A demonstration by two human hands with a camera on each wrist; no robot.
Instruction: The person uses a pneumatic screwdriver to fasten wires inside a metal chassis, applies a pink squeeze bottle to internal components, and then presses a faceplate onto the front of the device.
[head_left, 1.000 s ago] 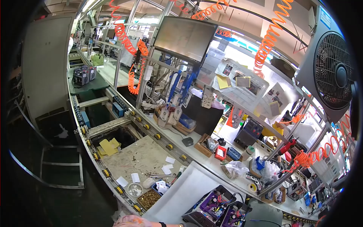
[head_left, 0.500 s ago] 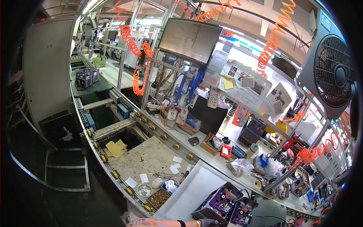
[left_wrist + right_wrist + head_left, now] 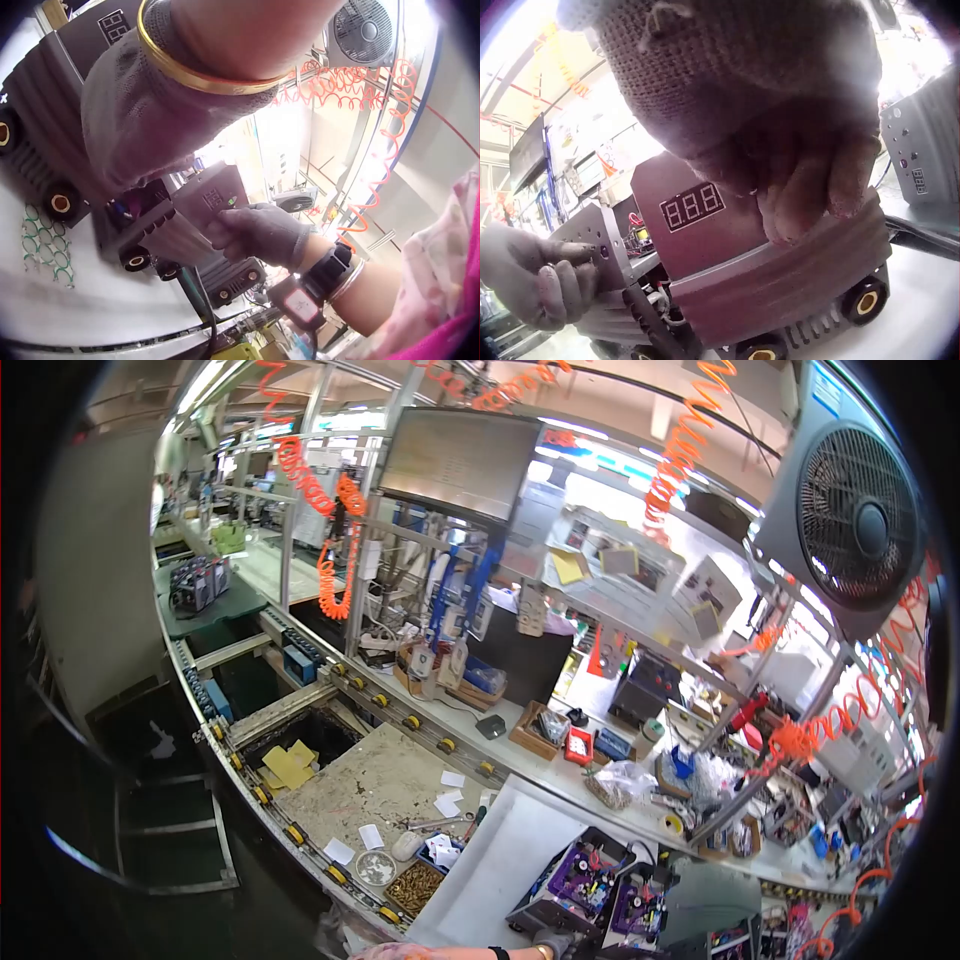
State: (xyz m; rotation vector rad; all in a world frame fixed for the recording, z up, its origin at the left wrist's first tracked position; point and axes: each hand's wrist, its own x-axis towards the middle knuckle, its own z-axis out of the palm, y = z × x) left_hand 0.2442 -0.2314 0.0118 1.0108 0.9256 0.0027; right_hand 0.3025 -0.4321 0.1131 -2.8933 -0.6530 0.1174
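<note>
Two open dark-cased welding machines, one machine (image 3: 568, 890) beside the other machine (image 3: 637, 905), show purple boards in the head view. My gloved left hand (image 3: 555, 942) is at their near side. In the right wrist view, my left hand (image 3: 544, 281) curls its fingers, thumb and forefinger tips at a front panel (image 3: 607, 244) with holes. My gloved right hand (image 3: 765, 112) bends its fingers against the other machine's panel, beside its digital display (image 3: 694, 208). In the left wrist view, my right hand (image 3: 266, 236) touches that panel's corner. I cannot tell whether either hand pinches a small part.
Green rings (image 3: 49, 244) lie on the white surface beside a machine. A tray of brass pieces (image 3: 415, 887), a white dish (image 3: 376, 868) and paper slips are left of the machines. A red box (image 3: 578, 745) stands on the rear ledge. A fan (image 3: 862, 520) hangs at right.
The head view has shifted and tilted, sliding the scene about. My left forearm and gloved hand show further right than a second ago, now near the machines' front.
</note>
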